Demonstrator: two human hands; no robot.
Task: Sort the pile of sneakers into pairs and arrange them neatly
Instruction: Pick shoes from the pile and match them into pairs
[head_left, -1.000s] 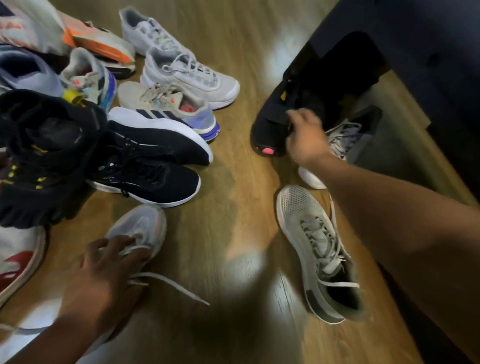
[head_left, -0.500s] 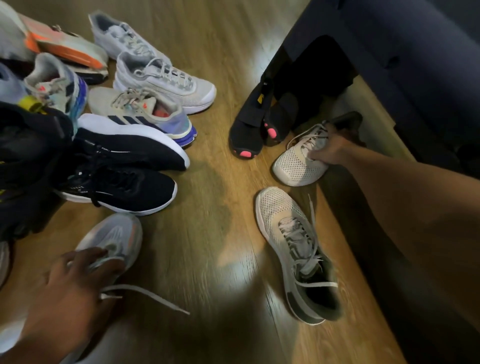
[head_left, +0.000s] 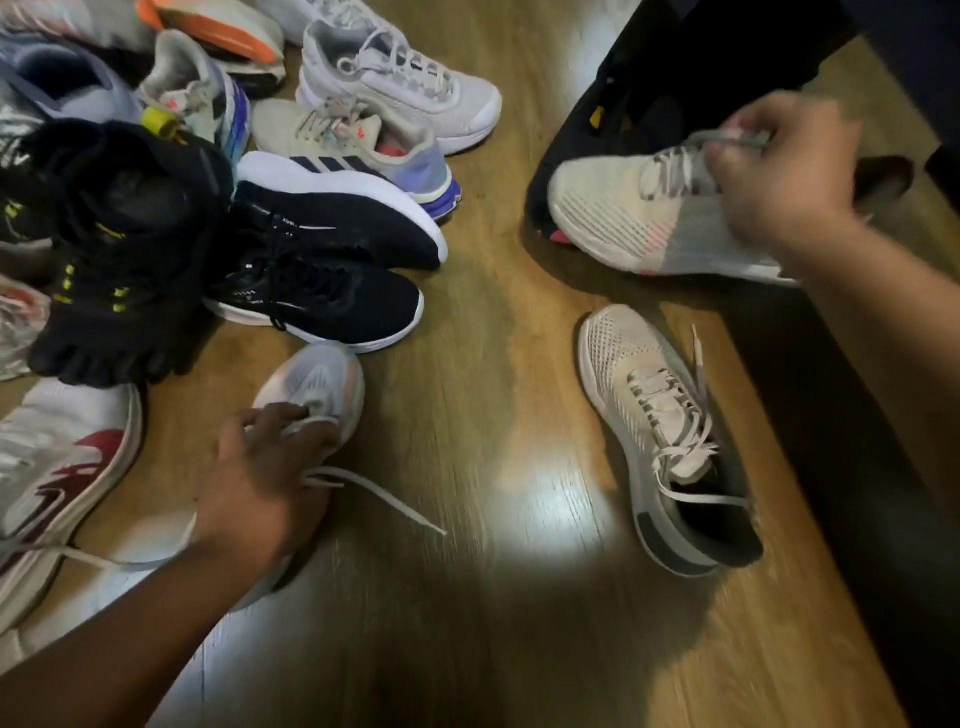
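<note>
My right hand (head_left: 779, 171) grips a cream mesh sneaker (head_left: 623, 218) by its laces and tongue, lifted off the floor at the upper right. Its match, another cream mesh sneaker (head_left: 649, 415), lies on the wood floor below it, toe pointing away. My left hand (head_left: 260, 478) holds a white sneaker with an orange tint (head_left: 311, 379) at the lower left, fingers curled over its laces. A pile of sneakers fills the upper left: two navy ones (head_left: 322, 260), a black high-top with yellow eyelets (head_left: 119, 249), and light grey ones (head_left: 405, 88).
A black shoe pair with pink toe spots (head_left: 561, 236) stands behind the lifted sneaker, against dark furniture (head_left: 909, 52). A white and red sneaker (head_left: 62, 467) lies at the left edge. Bare wood floor (head_left: 493, 364) runs down the middle.
My right hand has lifted the cream sneaker off the floor and brought it toward me. The left hand stays on the white sneaker.
</note>
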